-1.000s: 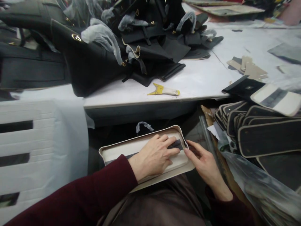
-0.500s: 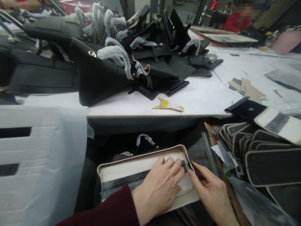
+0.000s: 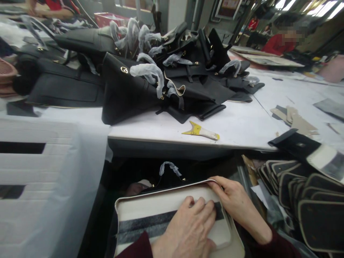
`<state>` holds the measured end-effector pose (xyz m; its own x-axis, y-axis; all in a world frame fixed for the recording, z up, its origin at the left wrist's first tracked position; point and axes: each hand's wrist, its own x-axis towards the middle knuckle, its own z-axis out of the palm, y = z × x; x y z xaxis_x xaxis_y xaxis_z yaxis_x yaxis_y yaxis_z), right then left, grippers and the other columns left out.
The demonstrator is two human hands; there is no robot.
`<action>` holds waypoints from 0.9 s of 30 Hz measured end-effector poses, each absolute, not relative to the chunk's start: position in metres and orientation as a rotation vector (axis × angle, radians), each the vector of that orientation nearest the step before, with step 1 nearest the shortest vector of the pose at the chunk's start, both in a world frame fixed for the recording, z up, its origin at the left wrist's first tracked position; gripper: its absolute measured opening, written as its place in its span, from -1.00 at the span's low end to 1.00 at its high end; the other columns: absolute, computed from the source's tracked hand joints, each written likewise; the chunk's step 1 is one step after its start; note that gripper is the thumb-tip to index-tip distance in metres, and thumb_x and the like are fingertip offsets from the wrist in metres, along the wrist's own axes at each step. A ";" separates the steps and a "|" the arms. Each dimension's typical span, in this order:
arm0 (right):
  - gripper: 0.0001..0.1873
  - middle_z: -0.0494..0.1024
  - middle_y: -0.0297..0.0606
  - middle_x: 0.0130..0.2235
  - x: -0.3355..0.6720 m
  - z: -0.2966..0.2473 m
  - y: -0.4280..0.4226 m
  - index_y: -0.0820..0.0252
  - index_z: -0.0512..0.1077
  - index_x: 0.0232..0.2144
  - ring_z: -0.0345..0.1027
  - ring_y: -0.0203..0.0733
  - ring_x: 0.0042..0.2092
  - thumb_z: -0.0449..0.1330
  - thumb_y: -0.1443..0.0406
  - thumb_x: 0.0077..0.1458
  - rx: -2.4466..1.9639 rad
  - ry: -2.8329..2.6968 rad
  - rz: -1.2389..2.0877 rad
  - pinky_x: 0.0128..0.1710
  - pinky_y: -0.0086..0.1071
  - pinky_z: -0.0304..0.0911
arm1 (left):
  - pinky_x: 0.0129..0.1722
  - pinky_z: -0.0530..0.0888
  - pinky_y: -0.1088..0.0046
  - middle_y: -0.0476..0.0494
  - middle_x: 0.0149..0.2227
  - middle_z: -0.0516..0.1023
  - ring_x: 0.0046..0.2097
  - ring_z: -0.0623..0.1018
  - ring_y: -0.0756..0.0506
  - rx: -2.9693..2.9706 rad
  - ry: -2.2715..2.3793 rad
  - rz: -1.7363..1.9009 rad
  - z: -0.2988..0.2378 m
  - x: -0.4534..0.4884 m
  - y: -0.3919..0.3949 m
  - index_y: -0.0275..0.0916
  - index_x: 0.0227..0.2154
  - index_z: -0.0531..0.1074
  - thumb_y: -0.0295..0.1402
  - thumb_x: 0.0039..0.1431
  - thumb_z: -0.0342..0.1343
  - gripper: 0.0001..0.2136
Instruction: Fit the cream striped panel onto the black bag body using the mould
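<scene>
An unfinished black handbag with a cream inside lies before me, its open side facing up. A plastic-wrapped handle shows at its far side. Inside, a cream panel with dark grey bands lies along the bottom. My left hand rests on this panel toward its right end, knuckles bent and fingers a little apart, holding nothing. With thumb and fingers, my right hand pinches the bag's rim at the far right corner. Its fingertips are partly hidden behind the edge.
A yellow-and-white tool lies near the white table's edge. Black bags are heaped behind it. To the right stand stacked dark panels and beige scraps. A white slatted crate is at left. A person in red sits farther back.
My right hand has moved from the bag's right side up to its far right corner. My left hand stays on the panel. The view has tilted up and swung left.
</scene>
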<state>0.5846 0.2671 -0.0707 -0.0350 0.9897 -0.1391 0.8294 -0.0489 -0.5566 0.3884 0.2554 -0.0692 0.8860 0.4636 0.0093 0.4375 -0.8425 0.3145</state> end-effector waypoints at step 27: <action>-0.54 0.58 -0.10 -0.05 0.591 -0.081 0.203 0.26 0.48 -0.01 0.46 0.01 -0.03 0.14 0.07 0.19 -1.962 -1.317 1.091 0.01 -0.26 0.34 | -0.09 0.28 0.15 -0.15 0.02 0.41 -0.05 0.37 -0.20 2.745 0.665 0.154 -0.072 0.402 0.258 -0.31 0.04 0.30 -0.15 0.32 0.00 -0.64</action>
<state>0.5913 0.2032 -0.0811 0.1976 0.9238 -0.3278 0.4934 -0.3827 -0.7811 0.4020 0.2575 -0.0720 0.8864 0.4618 0.0309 0.4282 -0.8436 0.3241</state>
